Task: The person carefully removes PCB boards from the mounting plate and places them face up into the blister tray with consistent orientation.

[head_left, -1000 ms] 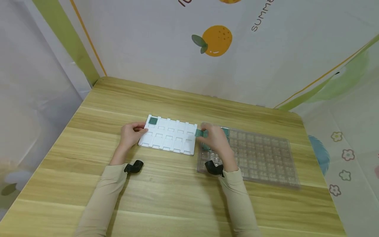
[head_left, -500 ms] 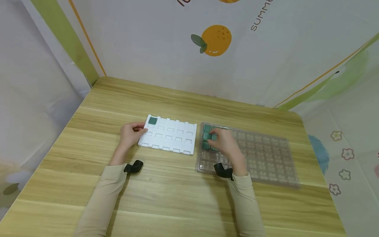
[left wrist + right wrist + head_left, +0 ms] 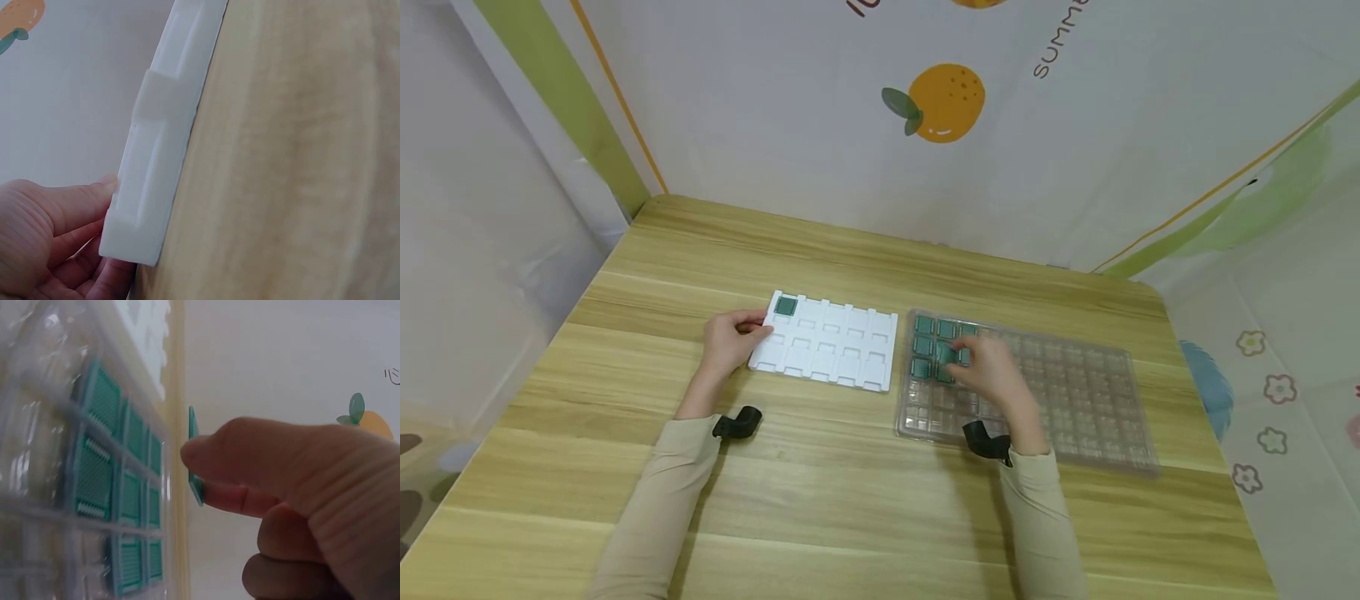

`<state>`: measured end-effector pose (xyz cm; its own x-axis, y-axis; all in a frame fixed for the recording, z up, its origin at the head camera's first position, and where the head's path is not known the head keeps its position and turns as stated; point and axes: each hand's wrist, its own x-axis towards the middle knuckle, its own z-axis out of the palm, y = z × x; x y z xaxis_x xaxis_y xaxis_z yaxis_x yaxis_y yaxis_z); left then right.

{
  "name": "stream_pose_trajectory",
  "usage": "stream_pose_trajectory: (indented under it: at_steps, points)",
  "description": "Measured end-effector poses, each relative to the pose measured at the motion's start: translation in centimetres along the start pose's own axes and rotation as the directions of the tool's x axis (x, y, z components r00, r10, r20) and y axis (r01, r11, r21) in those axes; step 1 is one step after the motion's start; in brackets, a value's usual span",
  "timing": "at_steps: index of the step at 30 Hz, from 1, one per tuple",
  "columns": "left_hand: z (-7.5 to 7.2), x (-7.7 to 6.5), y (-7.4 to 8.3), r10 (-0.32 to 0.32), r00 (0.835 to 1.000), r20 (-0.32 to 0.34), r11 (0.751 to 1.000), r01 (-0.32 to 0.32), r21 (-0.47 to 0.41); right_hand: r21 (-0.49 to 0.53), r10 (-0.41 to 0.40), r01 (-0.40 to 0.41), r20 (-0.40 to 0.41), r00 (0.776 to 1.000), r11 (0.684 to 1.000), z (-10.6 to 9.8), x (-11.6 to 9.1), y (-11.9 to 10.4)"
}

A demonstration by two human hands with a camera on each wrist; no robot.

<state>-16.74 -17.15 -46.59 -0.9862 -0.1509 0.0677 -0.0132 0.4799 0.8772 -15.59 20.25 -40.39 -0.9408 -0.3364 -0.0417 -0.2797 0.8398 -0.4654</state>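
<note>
My left hand [image 3: 726,343] grips the left edge of a white plastic tray [image 3: 820,364], thumb on the edge and fingers partly beneath it. In the left wrist view the thumb presses the white tray's side wall [image 3: 140,169]. One green square chip [image 3: 786,307] sits in the white tray's far left pocket. My right hand [image 3: 991,369] pinches another thin green chip [image 3: 195,489] between thumb and finger, held above a clear tray [image 3: 1075,400]. Several green chips [image 3: 922,345] lie in the clear tray's left pockets; the hand hides part of that area.
Both trays lie on a wood-grain table [image 3: 820,492], a narrow gap between them. A printed cloth [image 3: 820,125] hangs along the far edge. Each wrist carries a black camera mount [image 3: 739,422].
My right hand, pinching the chip, has moved right from beside the white tray's right edge to over the clear tray's chips. The left hand has stayed on the white tray.
</note>
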Motion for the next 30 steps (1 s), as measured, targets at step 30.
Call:
stream_pose_trajectory:
  at_steps: [30]
  points:
    - [0.0,0.0,0.0,0.016,1.0,0.002,1.0,-0.016,0.003,-0.074,0.037,-0.038,-0.016,0.999,0.997,1.1,-2.2,4.1]
